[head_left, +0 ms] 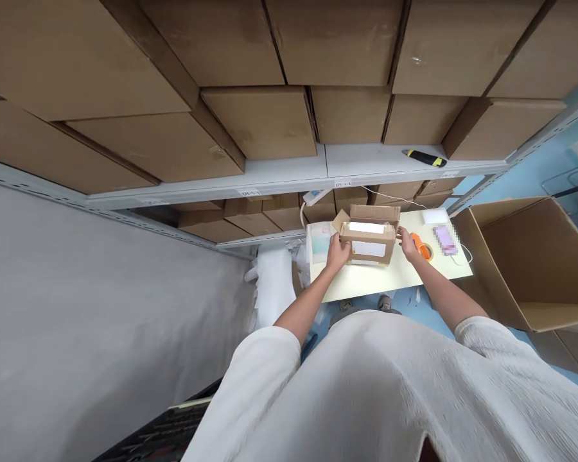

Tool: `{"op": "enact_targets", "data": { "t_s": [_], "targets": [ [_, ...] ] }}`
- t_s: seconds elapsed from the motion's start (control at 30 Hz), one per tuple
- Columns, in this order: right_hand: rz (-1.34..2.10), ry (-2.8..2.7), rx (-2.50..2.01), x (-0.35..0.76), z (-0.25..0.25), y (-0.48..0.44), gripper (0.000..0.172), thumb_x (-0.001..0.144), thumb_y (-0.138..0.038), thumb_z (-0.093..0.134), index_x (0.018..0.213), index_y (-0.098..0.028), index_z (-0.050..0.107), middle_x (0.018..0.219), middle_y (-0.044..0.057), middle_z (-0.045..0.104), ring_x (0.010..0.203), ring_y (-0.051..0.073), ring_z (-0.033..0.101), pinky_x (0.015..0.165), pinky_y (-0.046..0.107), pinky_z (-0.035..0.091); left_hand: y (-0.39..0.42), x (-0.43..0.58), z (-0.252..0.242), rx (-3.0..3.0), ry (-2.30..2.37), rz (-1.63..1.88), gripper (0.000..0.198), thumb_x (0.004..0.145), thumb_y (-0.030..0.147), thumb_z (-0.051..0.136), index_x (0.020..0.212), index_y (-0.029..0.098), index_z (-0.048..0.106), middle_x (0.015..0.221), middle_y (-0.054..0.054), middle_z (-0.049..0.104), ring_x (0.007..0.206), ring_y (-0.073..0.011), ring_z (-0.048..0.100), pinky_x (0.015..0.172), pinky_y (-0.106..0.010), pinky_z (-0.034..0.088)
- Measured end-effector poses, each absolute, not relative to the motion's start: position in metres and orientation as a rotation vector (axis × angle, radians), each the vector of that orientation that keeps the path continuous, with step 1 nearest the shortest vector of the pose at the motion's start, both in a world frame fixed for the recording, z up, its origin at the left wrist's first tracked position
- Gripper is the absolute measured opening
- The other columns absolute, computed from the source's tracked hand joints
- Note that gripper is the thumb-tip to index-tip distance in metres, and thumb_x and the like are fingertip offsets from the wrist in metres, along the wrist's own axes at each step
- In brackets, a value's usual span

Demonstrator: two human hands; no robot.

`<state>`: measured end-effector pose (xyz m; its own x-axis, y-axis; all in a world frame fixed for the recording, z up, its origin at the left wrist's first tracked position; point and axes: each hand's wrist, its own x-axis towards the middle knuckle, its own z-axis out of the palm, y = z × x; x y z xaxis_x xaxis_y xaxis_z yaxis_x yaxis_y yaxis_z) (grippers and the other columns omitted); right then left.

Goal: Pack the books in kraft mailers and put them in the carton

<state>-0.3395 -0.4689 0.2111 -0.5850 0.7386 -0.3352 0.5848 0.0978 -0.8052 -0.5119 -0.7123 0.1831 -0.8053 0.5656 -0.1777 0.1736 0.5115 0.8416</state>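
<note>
White shirt fabric (376,378) is seen foremost; at the tabletop (361,282), an open-flapped cardboard box (373,258) is held at its left end in the left hand's (337,254) grip; beside its right end, near an orange tape dispenser (418,244), the right hand (406,244) is placed, its hold unclear.

Cardboard boxes (337,45) fill the grey metal shelf (279,172), where a black-and-yellow utility knife (422,158) lies near the right end of the board, and a white power strip (316,196) shows just below its edge. On the pale table (354,284), a pixelated purple object (444,240) lies beside a white block (435,216). A large open carton (549,250) stands right of the table, white packing material (274,279) left, near a grey wall (101,308).
</note>
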Motion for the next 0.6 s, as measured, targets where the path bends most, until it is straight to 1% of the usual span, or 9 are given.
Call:
{"op": "enact_targets", "data": {
  "t_s": [0.1, 0.2, 0.3, 0.4, 0.5, 0.6],
  "targets": [
    [1.672, -2.137, -1.332, -0.338, 0.224, -0.471, 0.060, 0.107, -0.063, 0.038, 0.151, -0.033, 0.066, 0.135, 0.006, 0.078, 0.125, 0.029, 0.071, 0.107, 0.042, 0.060, -0.712, -0.498, 0.191, 0.642, 2.274, 1.260, 0.043, 0.104, 0.027, 0.059, 0.147, 0.023, 0.058, 0.149, -0.015, 0.065, 0.136, -0.0257, 0.066, 0.108, -0.037, 0.059],
    [1.746, -2.101, -1.303, -0.333, 0.232, -0.470, 0.063, 0.107, -0.066, 0.039, 0.149, -0.029, 0.068, 0.138, 0.010, 0.077, 0.130, 0.031, 0.070, 0.106, 0.043, 0.062, -0.713, -0.488, 0.198, 0.620, 2.277, 1.274, 0.045, 0.107, 0.035, 0.059, 0.150, 0.023, 0.056, 0.153, -0.015, 0.064, 0.142, -0.0276, 0.063, 0.112, -0.037, 0.056],
    [1.793, -2.078, -1.245, -0.326, 0.234, -0.465, 0.063, 0.103, -0.062, 0.050, 0.156, -0.029, 0.063, 0.147, 0.009, 0.072, 0.135, 0.030, 0.068, 0.107, 0.044, 0.063, -0.715, -0.483, 0.203, 0.572, 2.275, 1.325, 0.051, 0.112, 0.047, 0.055, 0.157, 0.023, 0.052, 0.159, -0.015, 0.063, 0.147, -0.0295, 0.061, 0.118, -0.038, 0.052],
    [1.821, -2.072, -1.172, -0.323, 0.237, -0.463, 0.068, 0.097, -0.058, 0.063, 0.160, -0.031, 0.059, 0.152, 0.009, 0.069, 0.138, 0.030, 0.067, 0.110, 0.044, 0.062, -0.717, -0.480, 0.207, 0.530, 2.278, 1.338, 0.057, 0.114, 0.056, 0.050, 0.160, 0.023, 0.053, 0.160, -0.015, 0.064, 0.149, -0.0306, 0.060, 0.119, -0.038, 0.050],
    [1.769, -2.147, -1.150, -0.326, 0.240, -0.463, 0.068, 0.097, -0.057, 0.063, 0.161, -0.033, 0.058, 0.156, 0.008, 0.067, 0.138, 0.029, 0.066, 0.113, 0.045, 0.060, -0.716, -0.478, 0.208, 0.478, 2.287, 1.336, 0.059, 0.115, 0.061, 0.045, 0.160, 0.025, 0.055, 0.160, -0.014, 0.066, 0.151, -0.0309, 0.059, 0.120, -0.039, 0.050],
    [1.660, -2.245, -1.195, -0.331, 0.244, -0.465, 0.071, 0.095, -0.045, 0.061, 0.165, -0.033, 0.056, 0.155, 0.008, 0.068, 0.140, 0.028, 0.065, 0.118, 0.046, 0.055, -0.714, -0.479, 0.208, 0.446, 2.286, 1.376, 0.058, 0.117, 0.060, 0.037, 0.158, 0.025, 0.059, 0.162, -0.013, 0.065, 0.156, -0.0307, 0.056, 0.126, -0.042, 0.046]
  ]
}}
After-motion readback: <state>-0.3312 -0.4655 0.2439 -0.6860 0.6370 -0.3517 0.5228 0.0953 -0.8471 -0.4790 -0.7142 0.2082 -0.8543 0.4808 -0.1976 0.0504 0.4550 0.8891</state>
